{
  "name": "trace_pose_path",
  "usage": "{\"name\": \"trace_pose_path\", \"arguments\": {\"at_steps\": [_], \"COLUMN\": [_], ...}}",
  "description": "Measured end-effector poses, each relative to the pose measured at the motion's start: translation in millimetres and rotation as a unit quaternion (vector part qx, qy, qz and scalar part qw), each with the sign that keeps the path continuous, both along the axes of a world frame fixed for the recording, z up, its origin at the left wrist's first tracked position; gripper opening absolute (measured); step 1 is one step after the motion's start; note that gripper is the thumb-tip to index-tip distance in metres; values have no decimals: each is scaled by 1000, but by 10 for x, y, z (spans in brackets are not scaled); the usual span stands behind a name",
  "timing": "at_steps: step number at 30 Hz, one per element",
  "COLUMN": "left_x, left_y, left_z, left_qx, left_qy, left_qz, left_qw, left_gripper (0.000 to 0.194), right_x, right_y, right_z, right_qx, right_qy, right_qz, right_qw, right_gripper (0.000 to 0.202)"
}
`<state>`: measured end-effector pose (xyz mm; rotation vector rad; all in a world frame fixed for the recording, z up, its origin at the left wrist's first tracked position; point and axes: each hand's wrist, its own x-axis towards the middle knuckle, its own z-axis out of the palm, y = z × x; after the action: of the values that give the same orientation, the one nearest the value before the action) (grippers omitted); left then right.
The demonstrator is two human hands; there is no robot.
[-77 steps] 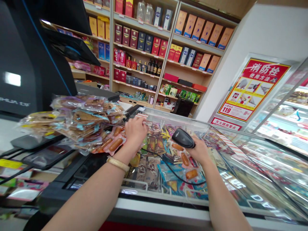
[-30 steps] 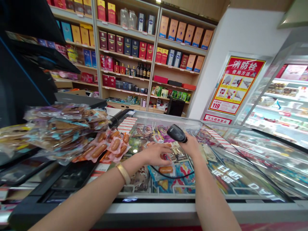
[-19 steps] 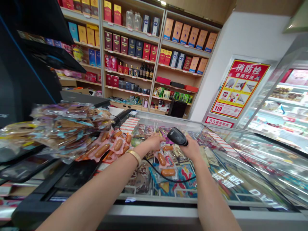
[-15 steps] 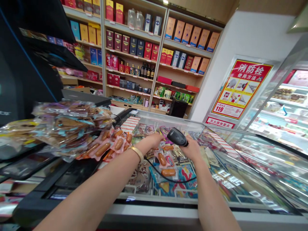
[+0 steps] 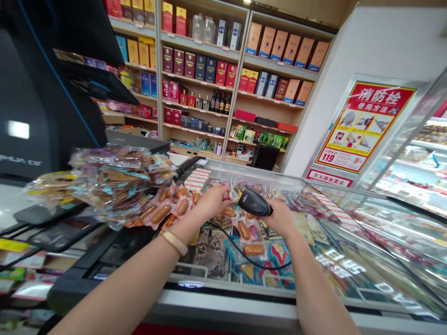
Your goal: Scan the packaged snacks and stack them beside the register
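My right hand (image 5: 280, 216) is wrapped round the handle of a black barcode scanner (image 5: 254, 203), whose head points left. Just left of it, my left hand (image 5: 214, 200) pinches a small clear plastic packet (image 5: 228, 195) with red print; its contents are mostly hidden by the fingers. Below the hands, several packaged sausages (image 5: 253, 250) lie on the glass top of a chest freezer. More packaged sausages (image 5: 161, 213) are heaped left of my left forearm. The scanner's black cable (image 5: 244, 257) loops across the glass beneath both hands.
A tall pile of clear-wrapped brown snack packs (image 5: 118, 186) stands at the left, beside a dark checkout terminal (image 5: 42, 102). The freezer's front rim (image 5: 237, 302) runs under my forearms. Shelves of boxes and bottles (image 5: 195, 65) and a red-and-yellow wall sign (image 5: 365, 125) stand behind.
My left hand has shifted slightly left and the packet in its fingers now shows. The scanner remains in my right hand, facing the packet. The whole view has moved a little to the left.
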<state>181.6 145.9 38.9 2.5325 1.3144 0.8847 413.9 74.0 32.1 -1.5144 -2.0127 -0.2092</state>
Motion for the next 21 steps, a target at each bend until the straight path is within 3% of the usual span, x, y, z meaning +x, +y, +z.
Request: {"name": "trace_pose_path", "arguments": {"at_steps": [10,16,19,21], "left_x": [-134,-132,-172,-244], "left_y": [15,-2,-69,-118], "left_z": [-119,-105,-19,68], "left_qx": [11,10,26,51], "left_qy": [-43,-40,-35,-23], "left_qz": [-25,-20,23,103], "left_qw": [999,999,999,993], "left_gripper": [27,25,31,34], "right_x": [-117,-105,-83,-61], "right_y": [-39,-46,-42,-32], "right_z": [25,26,12,-5], "right_qx": [-1,-6,2,3], "right_qy": [-55,-56,-39,-26], "right_qz": [19,14,20,18], "right_qw": [998,998,999,1000], "right_gripper": [21,20,20,21]}}
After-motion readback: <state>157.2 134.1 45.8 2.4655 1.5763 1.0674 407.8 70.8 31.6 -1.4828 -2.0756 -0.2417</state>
